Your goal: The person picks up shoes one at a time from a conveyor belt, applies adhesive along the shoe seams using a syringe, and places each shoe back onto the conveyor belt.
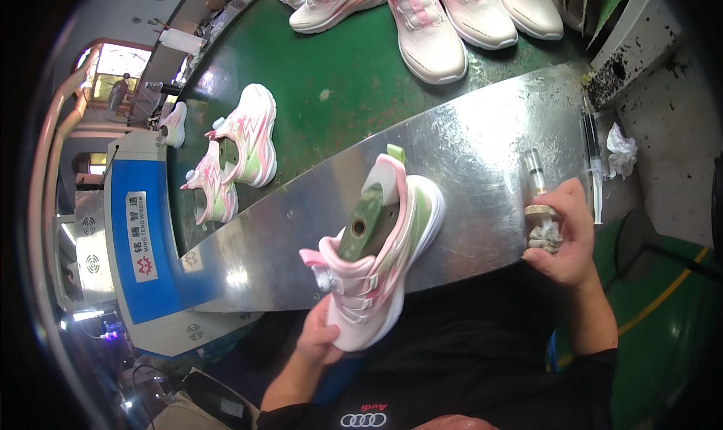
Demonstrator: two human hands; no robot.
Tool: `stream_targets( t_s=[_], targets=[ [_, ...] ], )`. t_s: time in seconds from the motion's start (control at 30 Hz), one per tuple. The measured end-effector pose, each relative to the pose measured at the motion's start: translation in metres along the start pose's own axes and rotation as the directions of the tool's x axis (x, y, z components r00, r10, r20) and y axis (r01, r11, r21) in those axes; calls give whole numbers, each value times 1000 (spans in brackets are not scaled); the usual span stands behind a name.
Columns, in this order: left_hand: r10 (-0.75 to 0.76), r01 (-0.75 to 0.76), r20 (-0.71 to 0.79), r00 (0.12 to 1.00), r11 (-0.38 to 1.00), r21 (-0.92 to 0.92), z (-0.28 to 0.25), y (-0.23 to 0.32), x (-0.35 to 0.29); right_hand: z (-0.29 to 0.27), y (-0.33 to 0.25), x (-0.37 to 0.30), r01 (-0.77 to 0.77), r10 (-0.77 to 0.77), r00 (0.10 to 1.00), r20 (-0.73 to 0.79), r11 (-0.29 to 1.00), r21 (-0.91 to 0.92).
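My left hand is closed around the toe of a pink and white shoe. The shoe has pale green trim and a round dial on its tongue, with a green last inside it. Its heel points away from me, over the metal table edge. On the right, my right hand grips a small clear jar with whitish, crumpled-looking contents and a tan rim. Just beyond the jar's rim is a clear syringe-like tube; whether it stands in the jar, I cannot tell.
Bare metal edges the table in front of a green conveyor-like surface. Similar shoes stand at the far side and at the left. Slim syringes and crumpled white tissue lie right. A blue and white machine housing stands left.
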State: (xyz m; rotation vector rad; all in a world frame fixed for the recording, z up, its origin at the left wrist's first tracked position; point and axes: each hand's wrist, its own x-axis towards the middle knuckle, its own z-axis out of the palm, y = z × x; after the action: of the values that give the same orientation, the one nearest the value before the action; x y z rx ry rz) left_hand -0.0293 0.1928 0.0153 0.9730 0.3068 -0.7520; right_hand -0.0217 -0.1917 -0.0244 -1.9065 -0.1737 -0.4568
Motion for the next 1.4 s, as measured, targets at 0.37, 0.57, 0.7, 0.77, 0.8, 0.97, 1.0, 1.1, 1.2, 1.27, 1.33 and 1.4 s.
stream_targets(
  t_s=[0.37,0.57,0.7,0.77,0.8,0.97,1.0,1.1,1.2,1.27,1.33,1.4],
  targets=[
    [333,-347,98,938,912,220,23,95,168,10,-10,6,78,-82,997,-13,983,-169],
    [345,-344,33,938,915,211,42,128,264,13,-8,5,80,-80,997,4,981,-177],
    [218,-208,4,976,929,307,53,107,289,18,-8,2,46,-43,999,21,984,-174],
    [127,-84,-47,991,849,522,54,115,282,18,-4,-1,41,-39,999,19,982,-182],
    [96,-39,-59,994,786,617,52,123,277,16,-4,-3,56,-50,998,42,983,-173],
    [335,-298,45,941,759,579,13,137,215,12,-4,-6,12,-11,1000,9,986,-168],
    [417,-345,-7,909,761,550,1,135,191,15,-6,-5,8,-7,1000,8,987,-159],
    [644,-529,-211,736,740,415,-57,122,129,20,-6,0,61,-53,997,52,983,-172],
    [723,-546,-370,583,686,481,-133,121,125,21,-6,1,64,-50,995,85,983,-170],
    [846,-492,-251,470,487,722,-150,144,148,19,-5,0,58,-47,996,72,986,-157],
    [827,-539,-120,549,460,705,-129,162,170,19,-1,-3,48,-41,998,52,988,-144],
    [828,-544,-156,538,482,687,-128,178,193,17,-1,-4,37,-35,999,17,985,-168]
  ],
)
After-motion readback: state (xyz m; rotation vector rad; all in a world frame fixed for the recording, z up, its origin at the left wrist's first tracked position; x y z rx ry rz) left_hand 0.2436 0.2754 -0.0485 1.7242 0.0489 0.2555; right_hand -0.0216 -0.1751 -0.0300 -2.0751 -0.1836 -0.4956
